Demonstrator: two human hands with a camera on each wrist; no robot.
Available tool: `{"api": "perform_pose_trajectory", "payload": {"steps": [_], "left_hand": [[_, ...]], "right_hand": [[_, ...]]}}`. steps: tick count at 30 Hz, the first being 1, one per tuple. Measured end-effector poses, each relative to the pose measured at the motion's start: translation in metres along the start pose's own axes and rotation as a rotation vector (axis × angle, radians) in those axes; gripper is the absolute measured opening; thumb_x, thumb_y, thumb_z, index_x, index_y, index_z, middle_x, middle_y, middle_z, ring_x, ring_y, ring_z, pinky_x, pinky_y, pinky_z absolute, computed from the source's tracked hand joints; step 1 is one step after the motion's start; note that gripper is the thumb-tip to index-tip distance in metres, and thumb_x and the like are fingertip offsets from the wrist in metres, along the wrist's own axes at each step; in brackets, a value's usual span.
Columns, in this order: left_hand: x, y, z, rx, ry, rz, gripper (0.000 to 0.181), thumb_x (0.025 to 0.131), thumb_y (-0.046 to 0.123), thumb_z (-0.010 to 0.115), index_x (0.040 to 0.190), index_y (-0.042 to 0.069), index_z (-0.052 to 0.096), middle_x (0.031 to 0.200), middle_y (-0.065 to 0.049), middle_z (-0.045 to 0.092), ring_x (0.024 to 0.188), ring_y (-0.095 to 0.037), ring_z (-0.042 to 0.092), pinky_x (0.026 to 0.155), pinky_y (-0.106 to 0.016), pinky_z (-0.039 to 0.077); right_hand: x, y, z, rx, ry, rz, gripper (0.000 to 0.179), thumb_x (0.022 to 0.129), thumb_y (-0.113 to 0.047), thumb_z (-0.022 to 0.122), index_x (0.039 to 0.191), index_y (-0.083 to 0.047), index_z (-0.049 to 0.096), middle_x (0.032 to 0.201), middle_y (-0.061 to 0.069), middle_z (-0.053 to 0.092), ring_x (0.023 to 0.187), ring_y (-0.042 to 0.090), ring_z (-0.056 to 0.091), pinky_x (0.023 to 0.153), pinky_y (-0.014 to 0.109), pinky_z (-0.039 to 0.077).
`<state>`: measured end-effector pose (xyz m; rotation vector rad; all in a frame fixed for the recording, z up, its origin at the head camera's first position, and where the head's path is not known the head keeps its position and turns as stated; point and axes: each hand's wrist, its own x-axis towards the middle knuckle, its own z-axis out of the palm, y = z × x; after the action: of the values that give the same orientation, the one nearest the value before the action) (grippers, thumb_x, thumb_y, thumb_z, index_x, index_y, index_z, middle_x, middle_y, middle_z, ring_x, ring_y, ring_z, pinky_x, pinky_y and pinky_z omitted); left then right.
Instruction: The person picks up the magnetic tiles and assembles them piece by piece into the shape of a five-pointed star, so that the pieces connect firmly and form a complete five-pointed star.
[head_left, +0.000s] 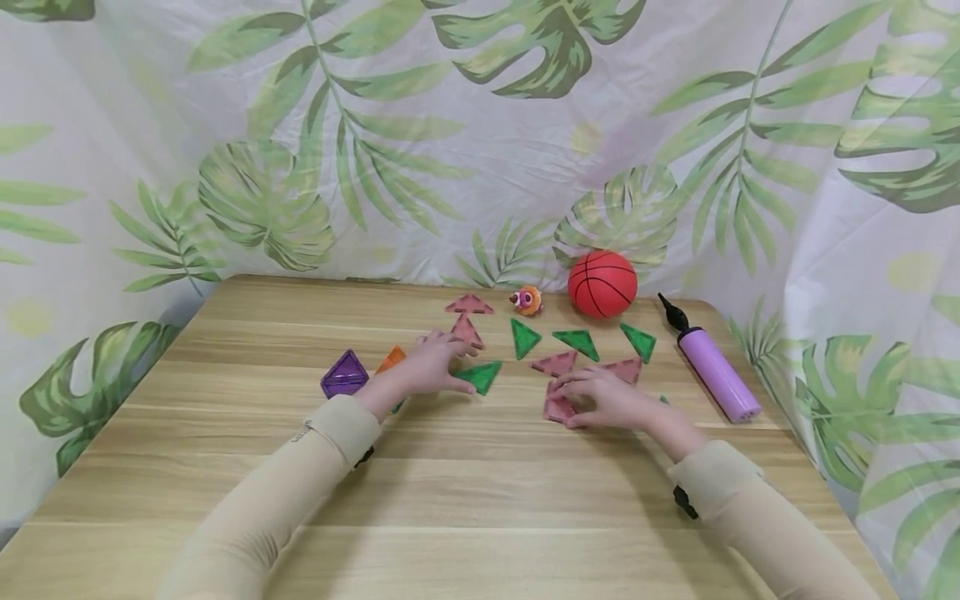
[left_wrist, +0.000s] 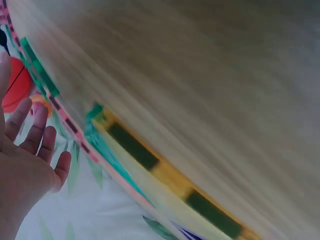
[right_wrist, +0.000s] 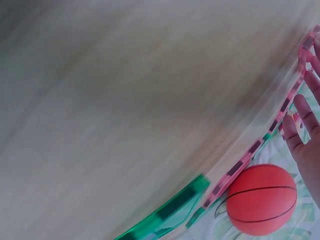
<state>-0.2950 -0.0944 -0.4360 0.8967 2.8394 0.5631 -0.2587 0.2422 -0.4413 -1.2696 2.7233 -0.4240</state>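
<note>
In the head view, my left hand (head_left: 433, 364) reaches over the table with fingers spread. Its thumb lies at the edge of a green triangular magnetic tile (head_left: 485, 377), and its fingertips are near a pink triangular tile (head_left: 466, 330). My right hand (head_left: 609, 397) pinches a pink magnetic tile (head_left: 557, 408) between thumb and fingers, partly hiding it. Just beyond that hand lie two more pink tiles, one to the left (head_left: 555, 363) and one to the right (head_left: 627, 369). By the left wrist are an orange tile (head_left: 392, 358) and a purple tile (head_left: 345, 375).
Several green tiles (head_left: 577, 342) lie farther back, with another pink tile (head_left: 470, 304) behind them to the left. A small toy figure (head_left: 528, 300) and a red ball (head_left: 602, 284) stand at the back edge. On the right lies a purple hand pump (head_left: 717, 373).
</note>
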Motion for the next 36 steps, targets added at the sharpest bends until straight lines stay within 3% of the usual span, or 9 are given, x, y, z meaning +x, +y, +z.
{"api": "perform_pose_trajectory", "payload": {"steps": [5,9,16,22,29,33,36], "left_hand": [[0.013,0.008,0.009,0.018,-0.017,-0.028,0.064,0.074,0.055,0.073,0.122,0.015,0.06,0.118,-0.004,0.061,0.124,-0.031,0.042,0.101,-0.051,0.028],[0.018,0.011,0.017,0.064,-0.008,-0.029,0.056,0.074,0.056,0.072,0.112,0.016,0.062,0.107,0.0,0.063,0.114,-0.023,0.047,0.088,-0.043,0.032],[0.014,0.01,0.014,0.037,-0.03,-0.017,0.05,0.075,0.049,0.075,0.112,0.017,0.064,0.113,-0.002,0.06,0.116,-0.023,0.045,0.091,-0.045,0.032],[0.006,0.006,0.01,0.008,-0.082,0.043,0.048,0.078,0.04,0.076,0.118,0.017,0.065,0.124,-0.003,0.056,0.129,-0.031,0.036,0.104,-0.053,0.025],[-0.007,-0.002,0.007,0.016,-0.091,0.154,0.045,0.078,0.027,0.078,0.119,0.015,0.065,0.125,-0.003,0.059,0.123,-0.027,0.041,0.102,-0.052,0.029],[-0.014,-0.006,0.005,-0.016,-0.088,0.178,0.046,0.077,0.024,0.079,0.119,0.014,0.064,0.125,-0.002,0.06,0.12,-0.025,0.042,0.102,-0.051,0.029],[-0.018,-0.007,0.003,-0.005,-0.04,0.115,0.049,0.077,0.032,0.078,0.12,0.014,0.063,0.124,-0.002,0.06,0.119,-0.025,0.043,0.1,-0.051,0.03]], "right_hand": [[0.01,-0.004,0.002,0.017,-0.028,-0.005,0.045,0.082,-0.032,0.073,0.121,-0.013,0.064,0.13,0.002,0.058,0.128,0.024,0.044,0.108,0.05,0.029],[0.015,-0.007,0.003,0.019,-0.049,-0.017,0.046,0.083,-0.031,0.073,0.124,-0.015,0.062,0.131,-0.001,0.057,0.129,0.023,0.043,0.107,0.045,0.034],[0.021,-0.011,0.002,-0.023,-0.063,-0.091,0.043,0.085,-0.023,0.071,0.126,-0.016,0.062,0.134,0.001,0.056,0.127,0.024,0.044,0.104,0.044,0.037],[0.025,-0.011,0.001,-0.067,-0.042,-0.143,0.038,0.085,-0.014,0.07,0.123,-0.015,0.064,0.125,0.003,0.059,0.121,0.023,0.048,0.101,0.042,0.04],[0.028,-0.007,0.002,-0.038,0.012,-0.203,0.037,0.081,0.0,0.071,0.116,-0.012,0.069,0.119,0.005,0.064,0.117,0.026,0.052,0.098,0.042,0.043],[0.028,-0.008,0.003,0.001,0.023,-0.166,0.037,0.08,0.004,0.069,0.114,-0.012,0.069,0.119,0.004,0.064,0.117,0.025,0.05,0.098,0.043,0.042],[0.028,-0.013,0.003,-0.01,0.068,-0.066,0.031,0.082,-0.009,0.072,0.113,-0.011,0.068,0.119,0.005,0.063,0.118,0.025,0.05,0.1,0.045,0.04]]}}
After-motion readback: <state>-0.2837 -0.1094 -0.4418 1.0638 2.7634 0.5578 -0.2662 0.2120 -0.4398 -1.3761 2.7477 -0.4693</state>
